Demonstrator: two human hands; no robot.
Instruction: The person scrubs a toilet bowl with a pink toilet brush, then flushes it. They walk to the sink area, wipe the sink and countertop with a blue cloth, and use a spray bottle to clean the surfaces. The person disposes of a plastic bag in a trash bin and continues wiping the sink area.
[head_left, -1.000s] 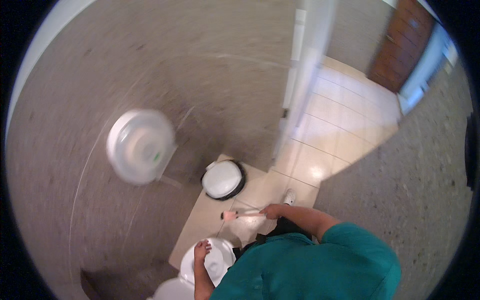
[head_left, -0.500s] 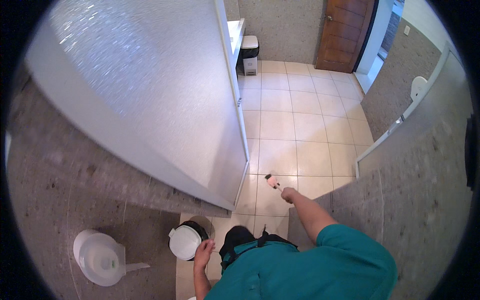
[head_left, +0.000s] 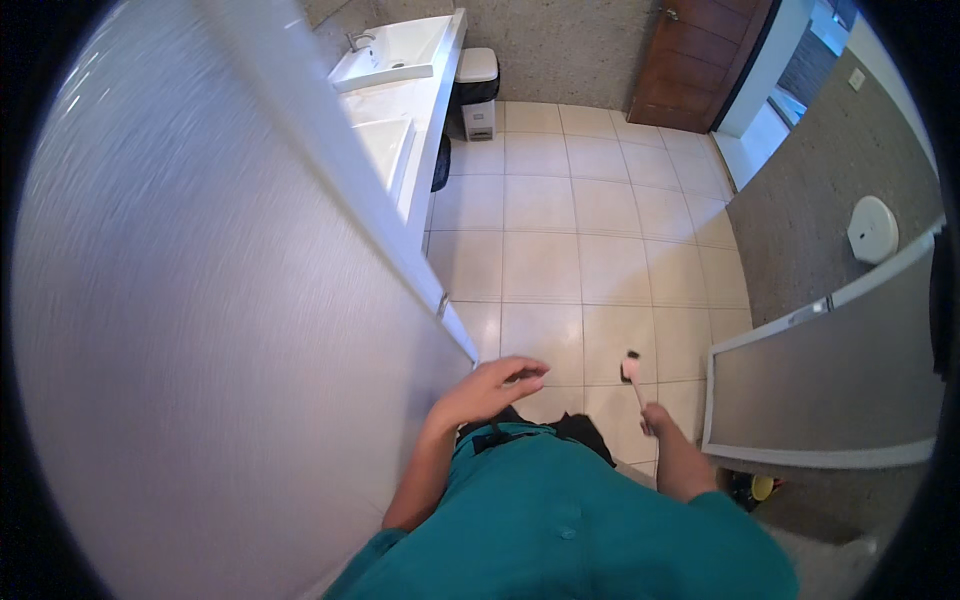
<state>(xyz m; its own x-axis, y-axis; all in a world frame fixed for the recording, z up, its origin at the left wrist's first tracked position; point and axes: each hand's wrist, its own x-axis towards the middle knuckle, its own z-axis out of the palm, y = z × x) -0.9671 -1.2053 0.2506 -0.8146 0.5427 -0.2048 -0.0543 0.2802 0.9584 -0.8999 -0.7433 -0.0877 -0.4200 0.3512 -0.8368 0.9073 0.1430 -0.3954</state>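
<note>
A pink brush (head_left: 631, 369) is being gripped above the floor (head_left: 542, 267) by the right hand (head_left: 656, 419); the left hand (head_left: 492, 388) is being held empty, fingers loosely parted, near the frosted door (head_left: 240, 320). Washbasins (head_left: 415, 45) are newly being revealed: the brush is apparently being carried outward.

Left hand (head_left: 490, 388) half-open, fingers (head_left: 524, 364) loosely bent; right hand (head_left: 655, 419) — clenched, forearm (head_left: 684, 468) extended

Pale cream floor tiles (head_left: 540, 265) spread out in front of and to the right of the white-lidded bin (head_left: 478, 95), which stands directly on them; left of that bin, a white counter (head_left: 385, 98) carries two white basins, the far one (head_left: 385, 78) beside the bin, the near one (head_left: 386, 145) farther in front.
</note>
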